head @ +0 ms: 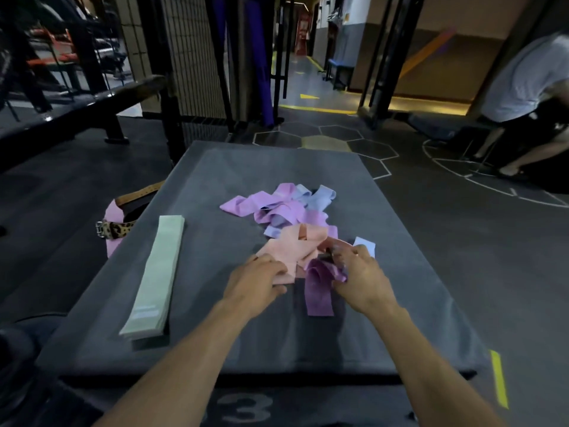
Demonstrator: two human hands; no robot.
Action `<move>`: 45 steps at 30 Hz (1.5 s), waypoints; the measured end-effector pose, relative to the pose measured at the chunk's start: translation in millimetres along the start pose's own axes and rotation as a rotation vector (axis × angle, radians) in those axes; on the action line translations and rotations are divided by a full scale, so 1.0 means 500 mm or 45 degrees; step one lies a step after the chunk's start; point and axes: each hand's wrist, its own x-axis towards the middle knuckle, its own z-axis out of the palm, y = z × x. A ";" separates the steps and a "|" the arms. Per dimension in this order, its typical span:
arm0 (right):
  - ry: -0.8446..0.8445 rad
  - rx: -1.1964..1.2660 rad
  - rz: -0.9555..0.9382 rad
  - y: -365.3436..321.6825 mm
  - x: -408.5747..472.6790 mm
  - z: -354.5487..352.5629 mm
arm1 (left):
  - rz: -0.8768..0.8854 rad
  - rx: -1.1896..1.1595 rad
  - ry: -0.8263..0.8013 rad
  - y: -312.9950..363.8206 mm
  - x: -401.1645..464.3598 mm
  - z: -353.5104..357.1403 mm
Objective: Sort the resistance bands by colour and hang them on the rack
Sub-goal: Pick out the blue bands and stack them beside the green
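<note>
Two hands work the tangle: your left hand point(257, 277) presses the peach bands point(291, 252), your right hand point(358, 272) pinches a purple band point(318, 291); tugging could drag neighbouring colours along.

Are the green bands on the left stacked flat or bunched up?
Stacked flat: the green bands lie straight in one neat pile on the mat, edges aligned, apart from the tangled heap.
</note>
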 end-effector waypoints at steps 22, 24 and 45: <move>0.366 0.210 0.519 0.076 0.013 -0.028 | 0.152 -0.329 0.031 0.027 0.026 0.049; 0.591 0.397 0.498 0.066 0.012 -0.059 | 0.086 -0.421 0.073 0.040 0.033 0.048; 0.110 0.964 -0.497 -0.173 -0.065 -0.123 | -0.364 -1.655 0.293 0.022 -0.064 -0.161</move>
